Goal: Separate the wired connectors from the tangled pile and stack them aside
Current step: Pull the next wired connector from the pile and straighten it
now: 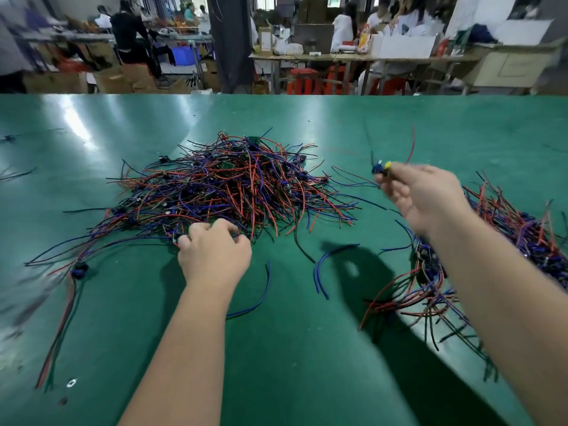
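Green desk point(292, 348) carries a sorted stack point(507, 241) of wired connectors at 4 o'clock. Left grip point(212, 253) curls its fingers round wires at the tangled pile's point(233, 186) 6 o'clock edge. Right grip point(421, 195), raised at 2 o'clock, pinches one wired connector point(381, 169).

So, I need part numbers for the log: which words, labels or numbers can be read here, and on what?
None is legible.
On the connector in the right hand: motion-blurred.
On the green boards in the tangled pile: too small.
On the background carton and yellow packet: any print blurred.
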